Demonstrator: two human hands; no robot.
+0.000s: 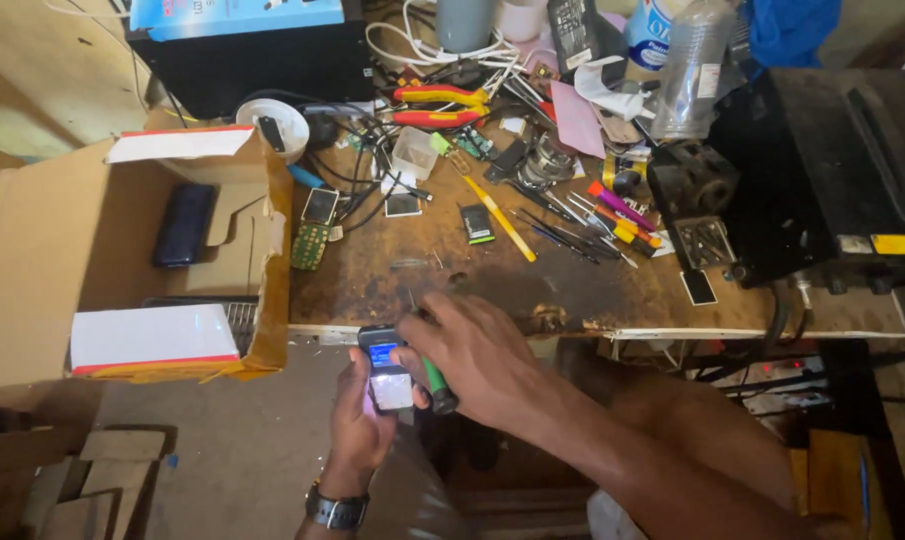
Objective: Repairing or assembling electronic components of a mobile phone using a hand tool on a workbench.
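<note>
The left hand (361, 415) cups a small phone (386, 373) from below, fingers curled round it, just off the bench edge (493, 328). At 3 o'clock, the right hand (473, 352) arches over, fingers wrapped round a green screwdriver (436, 382) touching the phone. Bare benchtop lies at 12 o'clock, clutter beyond, a cardboard box (123, 260) at 10.

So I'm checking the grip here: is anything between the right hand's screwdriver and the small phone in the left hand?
Nothing visible is. The left hand holds the small phone from below, and the right hand grips a green-handled screwdriver right against the phone's side. The tip itself is hidden by the fingers.
</note>
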